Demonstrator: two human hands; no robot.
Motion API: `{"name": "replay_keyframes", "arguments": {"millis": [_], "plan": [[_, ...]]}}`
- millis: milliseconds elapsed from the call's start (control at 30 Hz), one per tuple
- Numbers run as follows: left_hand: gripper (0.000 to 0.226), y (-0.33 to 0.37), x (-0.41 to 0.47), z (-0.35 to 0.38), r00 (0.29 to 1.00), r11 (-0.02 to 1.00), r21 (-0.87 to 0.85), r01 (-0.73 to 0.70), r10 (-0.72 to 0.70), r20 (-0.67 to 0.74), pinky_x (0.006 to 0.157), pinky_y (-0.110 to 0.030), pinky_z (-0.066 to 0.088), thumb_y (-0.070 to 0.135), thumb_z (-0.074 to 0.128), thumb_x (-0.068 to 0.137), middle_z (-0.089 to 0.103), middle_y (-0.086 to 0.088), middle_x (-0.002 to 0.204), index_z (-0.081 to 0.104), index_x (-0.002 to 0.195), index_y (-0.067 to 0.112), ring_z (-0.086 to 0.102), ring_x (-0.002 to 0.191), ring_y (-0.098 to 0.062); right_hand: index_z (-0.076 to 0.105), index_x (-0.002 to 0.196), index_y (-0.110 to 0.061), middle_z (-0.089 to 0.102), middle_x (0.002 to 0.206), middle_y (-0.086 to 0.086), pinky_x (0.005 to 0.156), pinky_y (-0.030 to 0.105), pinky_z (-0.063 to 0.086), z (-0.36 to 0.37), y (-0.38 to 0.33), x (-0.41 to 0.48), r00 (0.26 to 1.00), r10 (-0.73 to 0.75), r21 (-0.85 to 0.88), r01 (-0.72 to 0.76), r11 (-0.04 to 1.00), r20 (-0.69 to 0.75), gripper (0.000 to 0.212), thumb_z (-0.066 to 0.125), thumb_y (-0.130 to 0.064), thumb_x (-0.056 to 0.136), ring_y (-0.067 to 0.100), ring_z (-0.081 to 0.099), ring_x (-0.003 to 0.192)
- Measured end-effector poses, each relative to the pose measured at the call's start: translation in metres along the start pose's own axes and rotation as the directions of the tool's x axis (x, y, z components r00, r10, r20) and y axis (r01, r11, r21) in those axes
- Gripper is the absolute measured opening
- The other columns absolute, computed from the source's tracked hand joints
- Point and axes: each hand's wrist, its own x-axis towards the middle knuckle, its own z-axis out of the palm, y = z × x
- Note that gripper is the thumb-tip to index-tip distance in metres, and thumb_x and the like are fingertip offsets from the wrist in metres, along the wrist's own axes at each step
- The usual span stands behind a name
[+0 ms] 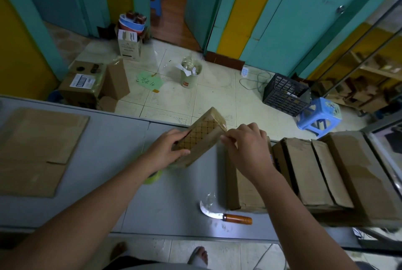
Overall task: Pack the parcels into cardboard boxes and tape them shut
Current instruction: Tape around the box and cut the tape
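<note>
A small cardboard box (204, 132) with a diamond-grid face stands tilted on the grey table (104, 139), its far end raised. My left hand (167, 150) grips its near left side, thumb across the front. My right hand (245, 145) pinches what looks like clear tape at the box's right edge. A green tape roll (153, 178) peeks out under my left wrist. Flat cardboard sheets (37, 150) lie on the table's left.
A curved knife (226, 216) with an orange handle lies near the front edge. Several closed cardboard boxes (315, 174) are stacked at the right. On the floor beyond are boxes (87, 82), a bin (190, 73), a black crate (285, 93) and a blue stool (319, 115).
</note>
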Motion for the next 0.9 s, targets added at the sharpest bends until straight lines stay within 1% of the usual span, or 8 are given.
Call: {"name": "replay_keyframes", "arguments": {"millis": [100, 233, 367, 433, 533, 667, 800, 900], "plan": [[0.074, 0.001, -0.002, 0.004, 1.0, 0.999, 0.047, 0.007, -0.008, 0.03, 0.103, -0.04, 0.054, 0.031, 0.081, 0.09, 0.059, 0.017, 0.119, 0.047, 0.155, 0.042, 0.058, 0.115, -0.003, 0.077, 0.1, -0.032, 0.063, 0.089, -0.009, 0.091, 0.045, 0.043, 0.002, 0.003, 0.005, 0.999, 0.038, 0.002, -0.038, 0.999, 0.009, 0.032, 0.051, -0.051, 0.103, 0.02, 0.05, 0.099], [0.076, -0.006, -0.007, 0.008, 0.999, 0.991, 0.132, -0.02, 0.015, 0.041, 0.103, -0.033, 0.049, 0.04, 0.08, 0.09, 0.052, 0.031, 0.118, 0.043, 0.157, 0.043, 0.053, 0.118, 0.0, 0.08, 0.102, -0.034, 0.068, 0.09, -0.008, 0.091, 0.045, 0.042, 0.01, 0.009, 0.009, 0.994, 0.107, -0.016, -0.107, 0.994, 0.03, 0.029, 0.055, -0.049, 0.103, 0.021, 0.05, 0.099], [0.076, -0.008, -0.009, 0.009, 1.0, 0.987, 0.157, -0.025, 0.022, 0.02, 0.097, -0.02, 0.043, 0.041, 0.079, 0.091, 0.05, 0.036, 0.118, 0.042, 0.158, 0.043, 0.049, 0.119, 0.005, 0.081, 0.101, -0.035, 0.071, 0.09, -0.008, 0.091, 0.045, 0.042, 0.014, 0.009, 0.008, 0.991, 0.133, -0.058, -0.132, 0.989, 0.014, 0.03, 0.056, -0.051, 0.102, 0.022, 0.052, 0.1], [0.075, -0.008, -0.008, 0.009, 1.0, 0.985, 0.169, -0.026, 0.023, 0.021, 0.097, -0.018, 0.04, 0.043, 0.078, 0.092, 0.049, 0.035, 0.12, 0.042, 0.158, 0.043, 0.048, 0.12, 0.006, 0.081, 0.1, -0.035, 0.07, 0.09, -0.007, 0.091, 0.044, 0.04, 0.014, 0.009, 0.009, 0.991, 0.131, -0.07, -0.13, 0.989, 0.006, 0.029, 0.057, -0.051, 0.102, 0.022, 0.052, 0.1], [0.075, -0.008, -0.008, 0.01, 0.999, 0.981, 0.191, -0.036, 0.03, 0.031, 0.101, -0.02, 0.04, 0.045, 0.077, 0.092, 0.05, 0.03, 0.122, 0.042, 0.158, 0.042, 0.048, 0.122, 0.001, 0.081, 0.098, -0.034, 0.067, 0.087, -0.006, 0.09, 0.044, 0.039, 0.013, 0.01, 0.009, 0.994, 0.104, -0.095, -0.105, 0.99, -0.012, 0.03, 0.057, -0.051, 0.101, 0.023, 0.051, 0.099], [0.075, -0.007, -0.008, 0.012, 0.999, 0.979, 0.201, -0.042, 0.037, 0.029, 0.105, -0.029, 0.044, 0.045, 0.076, 0.092, 0.054, 0.021, 0.127, 0.042, 0.159, 0.04, 0.049, 0.124, -0.005, 0.082, 0.094, -0.033, 0.065, 0.085, -0.007, 0.089, 0.043, 0.038, 0.013, 0.011, 0.009, 0.995, 0.098, -0.102, -0.101, 0.99, -0.028, 0.03, 0.058, -0.051, 0.1, 0.023, 0.051, 0.097], [0.075, -0.007, -0.008, 0.014, 0.999, 0.981, 0.19, -0.042, 0.037, 0.03, 0.105, -0.035, 0.048, 0.043, 0.078, 0.091, 0.054, 0.021, 0.125, 0.044, 0.158, 0.038, 0.051, 0.122, -0.008, 0.082, 0.094, -0.034, 0.065, 0.082, -0.008, 0.089, 0.043, 0.037, 0.013, 0.011, 0.009, 0.993, 0.109, -0.101, -0.112, 0.989, -0.038, 0.029, 0.059, -0.051, 0.1, 0.022, 0.051, 0.096], [0.075, -0.007, -0.009, 0.014, 0.999, 0.98, 0.195, -0.047, 0.044, 0.018, 0.105, -0.035, 0.048, 0.042, 0.079, 0.09, 0.054, 0.021, 0.124, 0.046, 0.158, 0.036, 0.051, 0.122, -0.009, 0.082, 0.091, -0.035, 0.065, 0.078, -0.009, 0.087, 0.042, 0.035, 0.012, 0.012, 0.007, 0.993, 0.104, -0.094, -0.109, 0.99, -0.056, 0.029, 0.06, -0.052, 0.098, 0.022, 0.051, 0.095]]}}
